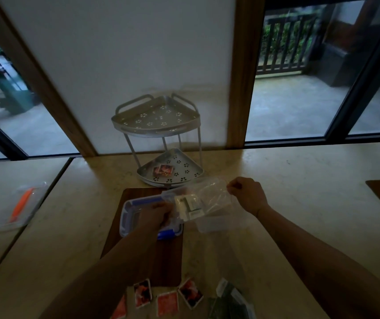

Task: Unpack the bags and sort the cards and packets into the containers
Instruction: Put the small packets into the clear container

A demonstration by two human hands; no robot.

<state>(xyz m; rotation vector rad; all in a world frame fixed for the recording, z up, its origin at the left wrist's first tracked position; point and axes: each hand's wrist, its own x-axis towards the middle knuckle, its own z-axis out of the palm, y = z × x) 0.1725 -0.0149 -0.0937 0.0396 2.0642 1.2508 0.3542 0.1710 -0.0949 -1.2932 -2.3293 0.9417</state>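
Head view: both hands work over the counter (276,203); the right hand (247,195) is closed in a pinch on the far-right end of a clear bag (209,196), and the left hand (155,215) is closed around the bag's near-left end, just above a blue-rimmed box (129,211) that sits on a dark board (147,261); the bag's long axis runs from the left hand up and away to the right hand, so it is stretched between them; a pale packet (190,207) shows inside, lying closer to the left hand's fingers, which judging by that would be the ones to draw it out; a clear lid (216,224) lies just right of the box; behind stands a two-tier rack (159,118) with red cards (162,170) on its lower tier; more cards (167,298) and dark packets (228,300) lie at the near edge; another bag (20,206) with something orange lies well apart on the left.
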